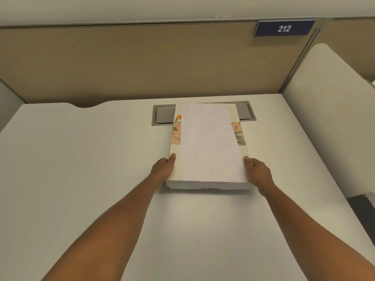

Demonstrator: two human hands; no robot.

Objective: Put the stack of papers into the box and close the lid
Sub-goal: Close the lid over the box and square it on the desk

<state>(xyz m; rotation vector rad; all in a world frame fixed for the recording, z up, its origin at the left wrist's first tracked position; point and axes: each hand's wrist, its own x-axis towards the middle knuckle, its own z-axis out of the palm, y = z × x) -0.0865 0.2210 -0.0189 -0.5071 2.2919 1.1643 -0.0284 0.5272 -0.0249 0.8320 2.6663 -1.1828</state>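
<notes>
A flat white box with a peach floral band lies lengthwise in the middle of the white desk, lid down. A stack of white papers rests on top of the lid and covers most of it. My left hand grips the box's near-left side, thumb on the lid's edge. My right hand grips the near-right side, thumb touching the top by the papers' corner. The fingers of both hands are hidden under or behind the box's sides.
A grey cable hatch is set into the desk under the box's far end. A tan partition with a "212" sign closes the back. A white side panel stands along the desk's right edge.
</notes>
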